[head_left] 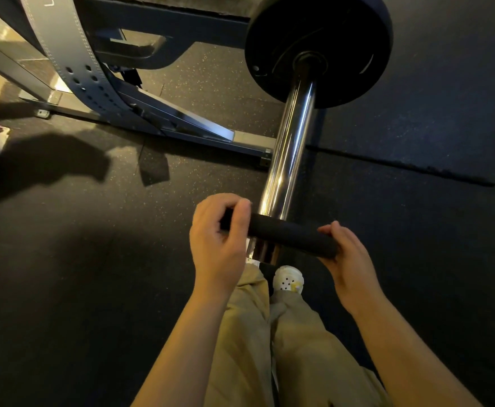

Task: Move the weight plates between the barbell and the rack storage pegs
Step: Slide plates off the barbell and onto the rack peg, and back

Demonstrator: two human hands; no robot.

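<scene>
Head view, left hand point(216, 239) and right hand point(347, 259) curled fingers around black plate point(290, 235) edge-on at chrome barbell sleeve point(290, 142) end, another plate point(318, 48) loaded

Khaki trousers point(249, 348), white patterned shoe point(288, 279).

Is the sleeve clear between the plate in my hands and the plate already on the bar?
Nothing visible blocks it. The chrome sleeve runs bare from the held plate, gripped by both hands, up to the loaded plate.

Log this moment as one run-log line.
left hand grips small black plate | right hand grips it | at barbell sleeve end | large plate loaded
</scene>
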